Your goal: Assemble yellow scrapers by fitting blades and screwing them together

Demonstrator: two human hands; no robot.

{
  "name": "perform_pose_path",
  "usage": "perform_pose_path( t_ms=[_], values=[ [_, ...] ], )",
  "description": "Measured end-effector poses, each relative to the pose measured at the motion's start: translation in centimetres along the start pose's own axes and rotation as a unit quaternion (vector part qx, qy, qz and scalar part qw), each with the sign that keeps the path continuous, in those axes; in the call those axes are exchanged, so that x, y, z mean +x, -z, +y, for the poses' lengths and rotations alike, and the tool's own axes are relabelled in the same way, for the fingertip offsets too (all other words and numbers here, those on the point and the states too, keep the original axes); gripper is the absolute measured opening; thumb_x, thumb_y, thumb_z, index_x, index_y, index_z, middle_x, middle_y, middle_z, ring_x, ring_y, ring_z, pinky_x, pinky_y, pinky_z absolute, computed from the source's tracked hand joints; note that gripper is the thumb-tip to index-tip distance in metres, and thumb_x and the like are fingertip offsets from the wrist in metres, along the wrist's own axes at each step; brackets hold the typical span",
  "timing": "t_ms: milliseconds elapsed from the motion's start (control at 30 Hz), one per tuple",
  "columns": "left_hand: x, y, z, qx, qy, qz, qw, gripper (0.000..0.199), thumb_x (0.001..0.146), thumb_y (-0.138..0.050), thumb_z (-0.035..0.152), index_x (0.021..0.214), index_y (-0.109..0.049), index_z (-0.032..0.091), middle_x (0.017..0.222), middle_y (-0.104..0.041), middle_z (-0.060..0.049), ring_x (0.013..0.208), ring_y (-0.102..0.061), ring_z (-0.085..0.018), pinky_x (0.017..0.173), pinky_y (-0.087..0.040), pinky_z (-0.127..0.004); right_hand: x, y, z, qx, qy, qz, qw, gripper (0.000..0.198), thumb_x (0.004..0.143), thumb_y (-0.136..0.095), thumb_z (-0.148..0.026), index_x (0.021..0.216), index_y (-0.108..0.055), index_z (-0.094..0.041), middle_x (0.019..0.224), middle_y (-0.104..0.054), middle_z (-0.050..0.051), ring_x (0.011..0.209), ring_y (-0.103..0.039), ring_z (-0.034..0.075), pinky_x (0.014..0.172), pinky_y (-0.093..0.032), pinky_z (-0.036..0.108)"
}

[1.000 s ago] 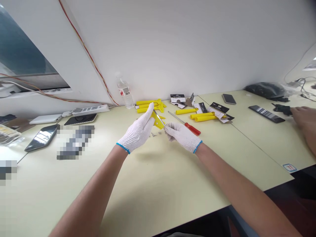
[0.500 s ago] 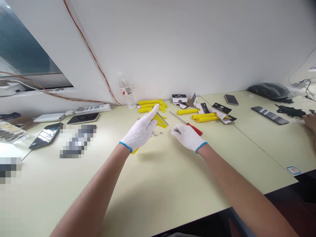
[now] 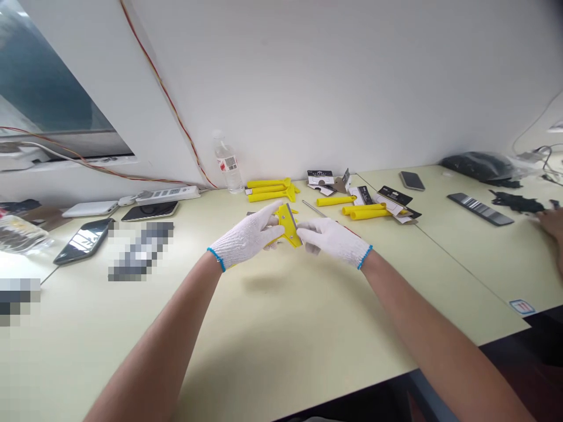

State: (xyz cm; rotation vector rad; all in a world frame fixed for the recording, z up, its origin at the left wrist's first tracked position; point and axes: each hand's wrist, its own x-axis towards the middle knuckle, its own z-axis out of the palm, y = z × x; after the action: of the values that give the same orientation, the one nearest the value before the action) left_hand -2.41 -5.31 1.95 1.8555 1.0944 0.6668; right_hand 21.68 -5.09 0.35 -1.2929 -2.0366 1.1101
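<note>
Over the table (image 3: 264,346), near its middle, I watch two gloved hands meet at a yellow scraper (image 3: 288,226). The left hand (image 3: 246,237) is closed on it, thumb in front and fingers behind, the head tilted and raised clear of the tabletop. The right hand (image 3: 336,241) has its fingers drawn in narrow beside the metal edge (image 3: 295,224); whether they pinch it or merely hover against it, I cannot tell. That edge worries me most: if it is sharp, a slip of the right fingertips along it could cut through the thin knit of the gloves. The left grip might also give, since smooth plastic could turn in cotton if the right hand pushes hard on one corner, and the scraper could then twist or drop. A screwdriver (image 3: 313,207) lies just behind the right hand, partly hidden by it, so a backward sweep could knock it. As for the scraper, its head is flat, flared and bright yellow, with two silvery screws (image 3: 291,237) set in its face and the metal strip along its right side; its handle is mostly covered by the left glove.
</note>
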Motion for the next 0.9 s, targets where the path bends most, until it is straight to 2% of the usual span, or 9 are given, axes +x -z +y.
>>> perform_pose_path(
  t_ms=[67,133,267,400,533,667,800,900],
  values=[
    [-0.1,0.1,-0.1,0.016,-0.006,-0.021,1.0,0.056,0.09,-0.055,0.042,0.142,-0.053,0.022,0.098,-0.068,-0.005,0.076,-0.062,-0.016,0.07,-0.053,-0.029,-0.4,-0.2,-0.6,0.024,-0.015,-0.055,0.998,0.036,0.095,-0.054,-0.046,0.109,-0.073,-0.019,0.088,-0.07,0.007,0.073,-0.067,0.009,0.067,-0.05,0.018],
    [-0.1,0.2,-0.4,0.057,-0.009,-0.021,0.998,0.044,0.089,-0.056,0.046,0.125,-0.062,0.021,0.092,-0.068,-0.004,0.074,-0.062,-0.016,0.067,-0.051,-0.028,-0.6,-0.5,-0.6,0.04,-0.026,-0.069,0.996,0.034,0.093,-0.056,-0.047,0.102,-0.073,-0.019,0.087,-0.07,0.008,0.074,-0.068,0.01,0.068,-0.051,0.019],
    [-0.1,0.5,-0.5,0.138,0.008,-0.011,0.99,0.035,0.088,-0.054,0.052,0.102,-0.066,0.022,0.083,-0.066,-0.003,0.073,-0.06,-0.018,0.067,-0.048,-0.029,-0.7,-0.9,0.2,0.049,-0.025,-0.058,0.997,0.033,0.093,-0.056,-0.049,0.093,-0.072,-0.02,0.091,-0.07,0.009,0.078,-0.07,0.011,0.068,-0.051,0.018],
    [-0.4,0.6,-0.3,0.156,0.038,-0.026,0.987,0.036,0.088,-0.053,0.055,0.09,-0.067,0.022,0.077,-0.066,-0.004,0.073,-0.06,-0.021,0.066,-0.046,-0.031,-0.4,-1.4,0.8,0.065,-0.043,-0.038,0.996,0.033,0.091,-0.061,-0.05,0.089,-0.073,-0.02,0.09,-0.07,0.01,0.079,-0.07,0.013,0.065,-0.051,0.017],
    [-0.4,0.2,-0.8,0.148,0.058,-0.045,0.986,0.037,0.09,-0.052,0.057,0.086,-0.066,0.024,0.074,-0.066,-0.005,0.071,-0.062,-0.023,0.065,-0.047,-0.033,-0.2,-1.8,1.4,0.117,-0.058,-0.033,0.991,0.035,0.086,-0.069,-0.054,0.09,-0.072,-0.02,0.088,-0.069,0.012,0.076,-0.069,0.016,0.063,-0.052,0.02],
    [-0.2,-0.3,-1.4,0.133,0.075,-0.05,0.987,0.038,0.096,-0.042,0.055,0.09,-0.061,0.023,0.078,-0.065,-0.003,0.064,-0.06,-0.019,0.064,-0.049,-0.031,-0.4,-1.3,1.5,0.15,-0.078,-0.042,0.985,0.034,0.083,-0.073,-0.054,0.093,-0.074,-0.021,0.087,-0.069,0.012,0.075,-0.069,0.016,0.063,-0.052,0.022],
    [0.1,-0.3,-1.1,0.179,0.004,-0.052,0.982,0.03,0.101,-0.037,0.043,0.09,-0.055,0.022,0.088,-0.063,-0.003,0.071,-0.056,-0.016,0.067,-0.047,-0.029,-0.7,-0.7,1.5,0.133,-0.084,-0.082,0.984,0.031,0.084,-0.072,-0.051,0.089,-0.074,-0.021,0.086,-0.069,0.011,0.074,-0.068,0.016,0.063,-0.052,0.024],
    [0.3,-0.4,-1.0,0.233,-0.056,-0.043,0.97,0.025,0.101,-0.038,0.036,0.092,-0.056,0.022,0.092,-0.062,-0.003,0.079,-0.055,-0.017,0.075,-0.045,-0.029,-0.6,-0.8,1.9,0.112,-0.057,-0.051,0.991,0.027,0.084,-0.072,-0.047,0.084,-0.074,-0.02,0.082,-0.068,0.01,0.073,-0.068,0.016,0.062,-0.051,0.024]
  ],
)
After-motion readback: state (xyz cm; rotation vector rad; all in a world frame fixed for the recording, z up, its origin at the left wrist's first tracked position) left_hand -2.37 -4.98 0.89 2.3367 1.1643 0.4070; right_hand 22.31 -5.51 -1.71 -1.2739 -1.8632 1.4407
